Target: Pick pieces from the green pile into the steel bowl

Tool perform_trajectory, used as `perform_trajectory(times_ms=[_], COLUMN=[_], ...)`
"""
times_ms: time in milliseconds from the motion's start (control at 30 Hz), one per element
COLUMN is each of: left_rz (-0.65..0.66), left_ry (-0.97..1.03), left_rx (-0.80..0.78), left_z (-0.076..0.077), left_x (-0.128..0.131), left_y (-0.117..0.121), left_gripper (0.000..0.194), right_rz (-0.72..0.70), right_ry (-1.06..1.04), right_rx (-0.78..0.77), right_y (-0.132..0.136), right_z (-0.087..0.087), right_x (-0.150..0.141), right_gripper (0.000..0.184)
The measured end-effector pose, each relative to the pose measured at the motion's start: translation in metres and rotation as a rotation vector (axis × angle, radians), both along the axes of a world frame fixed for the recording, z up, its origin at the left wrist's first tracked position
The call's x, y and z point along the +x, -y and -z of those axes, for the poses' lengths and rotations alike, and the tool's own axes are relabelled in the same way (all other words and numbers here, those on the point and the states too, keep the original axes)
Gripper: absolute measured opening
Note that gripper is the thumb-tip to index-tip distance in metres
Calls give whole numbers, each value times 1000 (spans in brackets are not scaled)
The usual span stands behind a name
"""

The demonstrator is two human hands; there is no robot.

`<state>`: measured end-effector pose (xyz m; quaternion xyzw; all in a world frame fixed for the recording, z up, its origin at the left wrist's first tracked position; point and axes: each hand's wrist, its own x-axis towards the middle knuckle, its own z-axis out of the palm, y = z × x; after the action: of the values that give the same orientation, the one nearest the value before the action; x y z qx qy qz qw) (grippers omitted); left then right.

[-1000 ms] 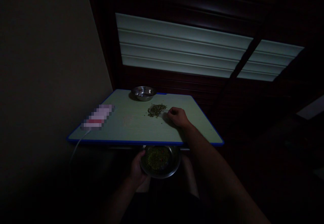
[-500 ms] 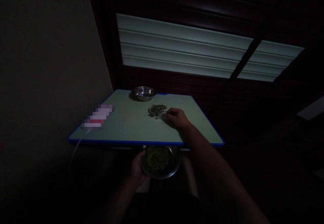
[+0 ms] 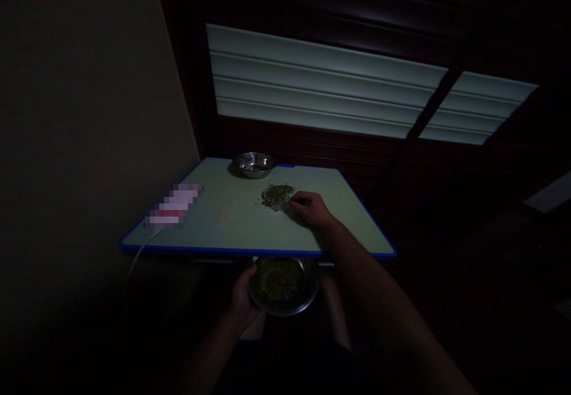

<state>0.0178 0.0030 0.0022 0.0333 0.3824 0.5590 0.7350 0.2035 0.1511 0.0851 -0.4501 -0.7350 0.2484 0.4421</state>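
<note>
My left hand (image 3: 244, 300) is closed on the left rim of a steel bowl (image 3: 289, 310), just below the table's front edge. Small green grains like mung beans (image 3: 277, 279) lie inside that bowl. Over the table, my right hand (image 3: 311, 207) is closed in a pinch at the right side of a loose pile of small greenish-brown grains (image 3: 275, 194). Something thin and pale shows at its fingertips, too dim to name. A second steel bowl (image 3: 254, 166) stands behind the pile, near the far edge.
The pale green table (image 3: 250, 234) has a blue rim. A blurred pink and white object (image 3: 173, 207) lies at its left, with a white cable (image 3: 136, 258) running over the front edge. A wall stands left, and dark panelling with pale slats (image 3: 321, 82) rises behind.
My right hand has shifted very slightly left at the pile's edge. My left hand and the bowl it holds stay in place.
</note>
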Motion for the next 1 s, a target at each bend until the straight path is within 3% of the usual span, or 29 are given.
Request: perform_trajectory(times_ms=[267, 467, 1000], left_rz=[5, 21, 17], left_ry=[-13, -26, -16], left_rx=[-27, -15, -31], left_z=[-1, -2, -5], left_x=[0, 0, 1], left_y=[-1, -1, -1], left_gripper=[18, 20, 19], right_rz=[144, 121, 150], right_ry=[-43, -32, 76], right_rx=[-69, -156, -67], right_y=[-1, 0, -6], right_z=[-3, -2, 3], right_x=[3, 2, 3], right_gripper=[19, 19, 22])
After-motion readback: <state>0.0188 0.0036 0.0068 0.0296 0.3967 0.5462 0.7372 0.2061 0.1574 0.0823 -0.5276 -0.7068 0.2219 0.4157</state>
